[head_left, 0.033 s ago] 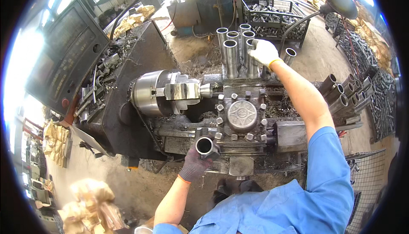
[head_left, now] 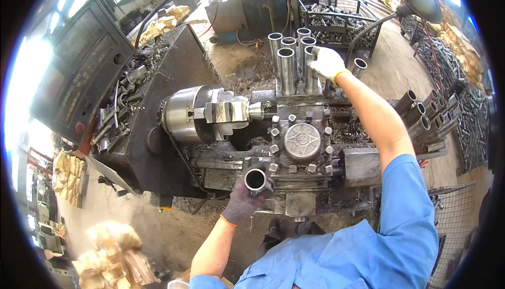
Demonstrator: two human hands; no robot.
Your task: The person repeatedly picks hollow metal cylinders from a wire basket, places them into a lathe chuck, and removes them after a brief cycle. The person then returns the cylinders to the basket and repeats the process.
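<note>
My left hand (head_left: 243,205), in a dark knitted glove, is closed around a short, thick steel tube (head_left: 255,180) whose open end faces up. It holds this tube at the near side of the lathe's square tool post (head_left: 302,142). Farther off, my right hand (head_left: 327,63), in a white glove with a yellow cuff, grips the upper end of a long steel tube (head_left: 311,81). That tube stands upright among several similar tubes (head_left: 286,73) behind the tool post. To the left, the lathe chuck (head_left: 184,115) has a short flared metal piece (head_left: 256,111) in its jaws.
More tubes (head_left: 421,126) lean together at the right, and a single tube (head_left: 359,65) stands beside my right wrist. A lamp (head_left: 421,3) reaches in at upper right. Metal scraps lie on the headstock (head_left: 163,78); a wire bin (head_left: 336,26) of parts stands behind.
The tool post and the tube in my left hand appear slightly farther right in the picture. Both hands keep their grips.
</note>
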